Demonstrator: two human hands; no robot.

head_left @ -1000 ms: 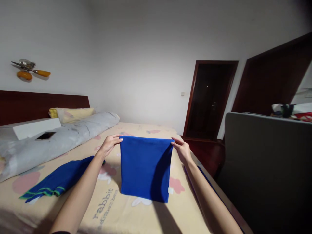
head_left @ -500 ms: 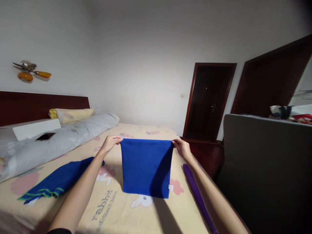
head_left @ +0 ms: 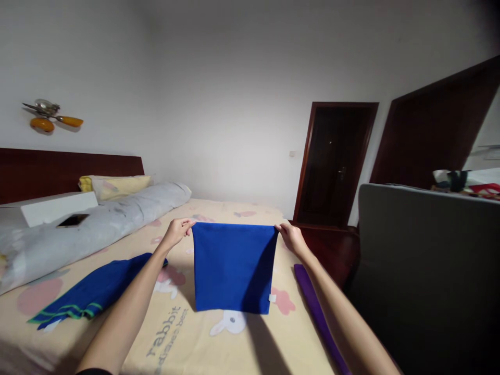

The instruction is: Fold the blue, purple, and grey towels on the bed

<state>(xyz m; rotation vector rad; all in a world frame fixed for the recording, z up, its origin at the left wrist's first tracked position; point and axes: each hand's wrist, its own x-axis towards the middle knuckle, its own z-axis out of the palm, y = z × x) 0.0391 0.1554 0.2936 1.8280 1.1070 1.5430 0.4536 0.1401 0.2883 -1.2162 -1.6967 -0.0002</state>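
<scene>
Across the patterned bed [head_left: 219, 346], both the left hand [head_left: 178, 232] and right hand [head_left: 292, 239] pinch the blue cloth [head_left: 230, 268] by its top corners. Even tension should keep that edge straight.

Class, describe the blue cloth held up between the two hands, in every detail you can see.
The blue cloth looks like soft, plain fabric, roughly square, with a small white tag low on its right edge. It hangs nearly flat above the bed, its top corners pinched by the left hand and right hand; shadow darkens its right side.
</scene>
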